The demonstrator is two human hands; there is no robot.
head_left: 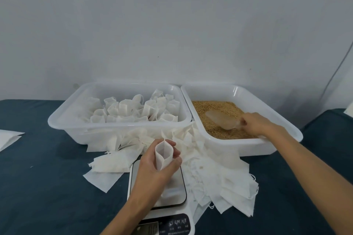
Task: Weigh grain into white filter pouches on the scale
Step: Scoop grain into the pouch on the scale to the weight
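I am holding an empty pouch (pixel 163 153) open in my left hand (pixel 157 168) grip right over the scale (pixel 177 192), while my right hand (pixel 256 123) is gripping the scoop (pixel 222 120) in the grain (pixel 215 115) tub (pixel 282 131) to fill it.

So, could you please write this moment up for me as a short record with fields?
left hand: left hand holds an open empty pouch upright above the scale
right hand: right hand grips the scoop in the grain
left tub: left tub holds filled pouches
right tub: right tub holds the grain
table: loose flat pouches around the scale
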